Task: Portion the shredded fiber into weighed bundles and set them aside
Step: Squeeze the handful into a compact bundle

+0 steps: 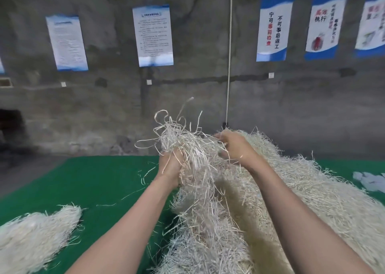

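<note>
A big heap of pale shredded fiber (312, 200) covers the right half of the green mat (93, 182). My left hand (169, 167) grips a raised tuft of fiber strands (187, 146) above the heap's left edge, loose ends curling upward. My right hand (235, 146) is just right of it, fingers curled into the same tangle of strands. A smaller separate bundle of fiber (33, 234) lies on the mat at the lower left.
A grey concrete wall with several blue-and-white posters (153, 35) stands behind the mat. A white cord (229, 65) hangs down the wall. Pale cloth scraps (368, 180) lie at the far right edge. Bare green mat stretches between the two fiber piles.
</note>
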`<state>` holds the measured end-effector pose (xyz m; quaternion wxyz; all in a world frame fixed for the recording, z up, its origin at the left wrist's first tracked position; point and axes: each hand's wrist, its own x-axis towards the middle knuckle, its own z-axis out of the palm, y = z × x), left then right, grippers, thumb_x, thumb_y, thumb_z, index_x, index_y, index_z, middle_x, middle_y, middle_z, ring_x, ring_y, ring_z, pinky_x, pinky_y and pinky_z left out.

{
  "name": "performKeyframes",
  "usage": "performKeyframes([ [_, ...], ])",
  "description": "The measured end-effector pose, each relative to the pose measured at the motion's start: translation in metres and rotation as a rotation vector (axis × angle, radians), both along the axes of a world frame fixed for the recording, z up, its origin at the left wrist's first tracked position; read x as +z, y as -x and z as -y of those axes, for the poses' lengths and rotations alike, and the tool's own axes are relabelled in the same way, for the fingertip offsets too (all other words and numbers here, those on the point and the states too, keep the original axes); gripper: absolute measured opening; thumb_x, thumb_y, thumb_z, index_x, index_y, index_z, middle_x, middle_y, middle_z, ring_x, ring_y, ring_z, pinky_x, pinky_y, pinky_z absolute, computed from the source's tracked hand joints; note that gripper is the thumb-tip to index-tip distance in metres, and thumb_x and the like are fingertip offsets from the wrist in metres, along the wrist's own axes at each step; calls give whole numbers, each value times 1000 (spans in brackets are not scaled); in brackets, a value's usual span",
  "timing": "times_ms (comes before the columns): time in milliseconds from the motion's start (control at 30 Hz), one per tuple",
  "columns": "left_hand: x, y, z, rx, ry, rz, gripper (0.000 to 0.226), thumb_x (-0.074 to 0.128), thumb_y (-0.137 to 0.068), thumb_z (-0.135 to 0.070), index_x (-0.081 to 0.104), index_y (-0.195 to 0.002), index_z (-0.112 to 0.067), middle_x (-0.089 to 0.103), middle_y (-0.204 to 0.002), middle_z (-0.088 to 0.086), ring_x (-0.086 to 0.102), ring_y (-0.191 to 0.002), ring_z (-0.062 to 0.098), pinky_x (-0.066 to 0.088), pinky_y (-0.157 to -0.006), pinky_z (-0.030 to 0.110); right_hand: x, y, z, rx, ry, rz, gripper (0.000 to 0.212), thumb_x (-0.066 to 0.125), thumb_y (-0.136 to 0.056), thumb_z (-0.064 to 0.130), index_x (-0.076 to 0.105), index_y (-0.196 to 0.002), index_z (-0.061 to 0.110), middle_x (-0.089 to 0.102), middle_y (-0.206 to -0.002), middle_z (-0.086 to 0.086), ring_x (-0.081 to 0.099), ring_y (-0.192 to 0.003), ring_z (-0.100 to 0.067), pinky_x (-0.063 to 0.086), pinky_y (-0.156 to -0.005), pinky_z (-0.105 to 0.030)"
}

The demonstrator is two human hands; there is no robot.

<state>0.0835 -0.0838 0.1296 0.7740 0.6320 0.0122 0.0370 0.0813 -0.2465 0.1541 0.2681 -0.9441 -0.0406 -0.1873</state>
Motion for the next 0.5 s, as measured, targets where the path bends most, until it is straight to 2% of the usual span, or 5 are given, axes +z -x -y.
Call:
performKeyframes([
  [133, 1, -6, 5, 180, -35, 64, 26, 49, -93, -4, 46, -69, -14, 47, -69, 3, 46, -65, 15, 48, -70, 30, -1, 17, -33, 425, -841, 156, 49, 55, -91, 30, 43, -139, 28, 44, -123, 28, 45, -98, 22, 40, -79, -9],
  [233, -3, 5, 15, 161, -281, 342, 29, 45, -96, -6, 53, -70, -15, 54, -68, 0, 53, -60, 6, 46, -59, 16, -13, 22, -75, 482, -819, -22, 76, 52, -73, 74, 35, -140, 42, 38, -143, 17, 45, -121, 1, 39, -101, -36],
  [333, -11, 14, 22, 119, -649, 549, 17, 40, -98, -13, 57, -97, -12, 56, -88, -1, 56, -86, 13, 40, -73, 17, -17, 24, -90, 211, -918, 86, 53, 59, -77, 65, 58, -117, 30, 63, -118, 1, 63, -105, -12, 51, -94, -44],
  [400, -9, 15, 17, 123, -834, 582, 18, 46, -92, -5, 57, -106, -8, 60, -93, 5, 58, -86, 20, 43, -65, 20, -16, 21, -81, 106, -1058, 43, 62, 60, -85, 52, 49, -117, 0, 59, -125, -9, 62, -107, -16, 50, -94, -45],
  [500, -10, 23, 1, -121, -748, 589, 45, 57, -83, 0, 52, -126, -12, 64, -113, 8, 61, -84, 6, 48, -67, 15, -20, 23, -69, 44, -965, 7, 76, 56, -89, 49, 31, -141, 1, 41, -142, -15, 48, -118, -23, 40, -92, -31],
])
